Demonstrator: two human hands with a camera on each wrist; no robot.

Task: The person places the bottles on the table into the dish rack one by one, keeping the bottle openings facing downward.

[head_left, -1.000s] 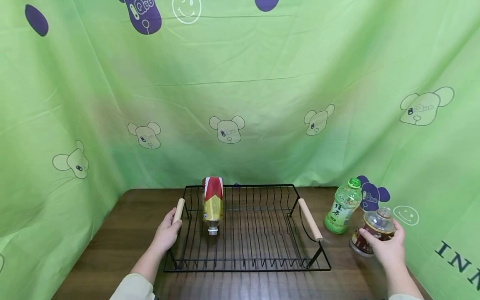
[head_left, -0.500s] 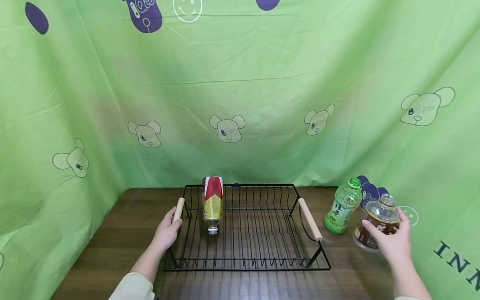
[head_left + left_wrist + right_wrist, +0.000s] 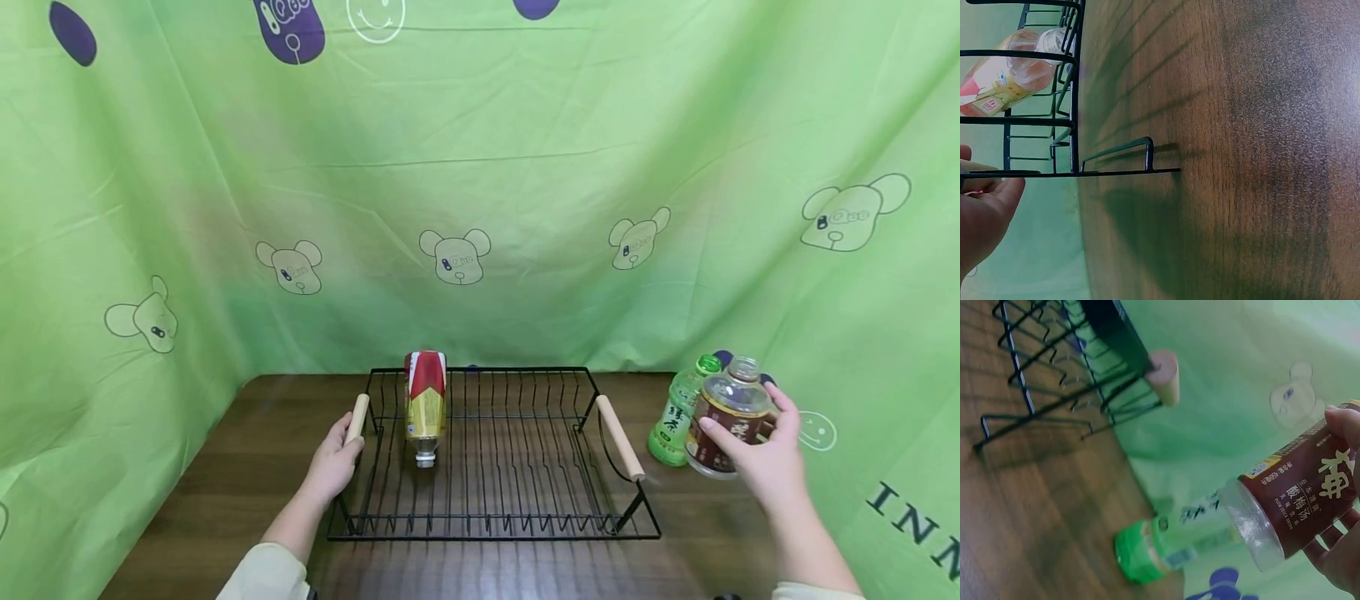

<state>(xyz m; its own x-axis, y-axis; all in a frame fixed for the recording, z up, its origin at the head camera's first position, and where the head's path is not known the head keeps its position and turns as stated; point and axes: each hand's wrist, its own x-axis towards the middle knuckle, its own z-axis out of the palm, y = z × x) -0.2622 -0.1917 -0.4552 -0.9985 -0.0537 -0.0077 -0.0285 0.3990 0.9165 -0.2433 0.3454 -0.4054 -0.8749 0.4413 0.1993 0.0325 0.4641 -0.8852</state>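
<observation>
My left hand (image 3: pixel 334 463) grips the left wooden handle (image 3: pixel 357 418) of a black wire dish rack (image 3: pixel 510 539). In the rack's left part lies a bottle with a red and yellow label (image 3: pixel 426 398), its capped neck toward me. My right hand (image 3: pixel 772 467) holds a clear plum juice bottle with a dark red label (image 3: pixel 723 427), thumb on one side and fingers round the other. It looks lifted off the table in the right wrist view. Partly hidden behind it, a green tea bottle (image 3: pixel 670 432) stands upright on the table.
The brown wooden table (image 3: pixel 225 475) carries the rack near its middle. A second wooden handle (image 3: pixel 621 438) runs along the rack's right side, left of the green tea bottle. A green printed cloth (image 3: pixel 525 300) hangs behind and at both sides.
The plum juice bottle has risen in my right hand, first shifting slightly right, then left in front of the green tea bottle. My left hand and the rack stay in place.
</observation>
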